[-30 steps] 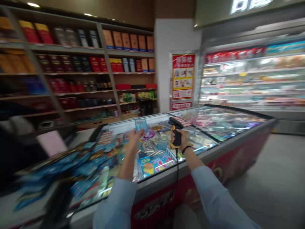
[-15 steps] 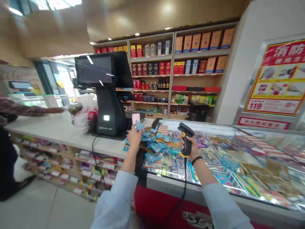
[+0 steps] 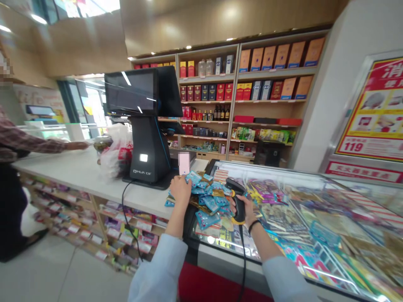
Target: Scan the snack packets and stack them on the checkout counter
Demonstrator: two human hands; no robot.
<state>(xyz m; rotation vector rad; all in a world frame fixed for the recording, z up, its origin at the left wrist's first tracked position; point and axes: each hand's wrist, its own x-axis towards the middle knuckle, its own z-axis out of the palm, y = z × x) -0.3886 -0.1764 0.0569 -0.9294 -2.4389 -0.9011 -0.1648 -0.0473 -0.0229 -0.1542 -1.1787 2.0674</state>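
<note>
My left hand (image 3: 181, 191) is closed at the left side of a heap of small blue and gold snack packets (image 3: 211, 202). Its fingertips pinch a blue snack packet (image 3: 194, 179) along the heap's edge; part of the grip is hidden behind the fingers. A black and yellow barcode scanner (image 3: 240, 206) is held in my right hand (image 3: 251, 212), with the fingers wrapped round its handle. The scanner head points left over the heap's right side, and its cord hangs down the front of the counter.
A black register (image 3: 146, 147) stands left of the packets, beside a plastic bag (image 3: 116, 155). The glass display case (image 3: 292, 176) stretches rightward with many packages inside. Another person's hand (image 3: 77, 145) rests on the white counter (image 3: 59, 165) at left. Stocked shelves stand behind.
My left hand has lowered from holding a blue packet up to the edge of the heap. The scanner in my right hand has moved left, closer to the packets. The view has shifted slightly.
</note>
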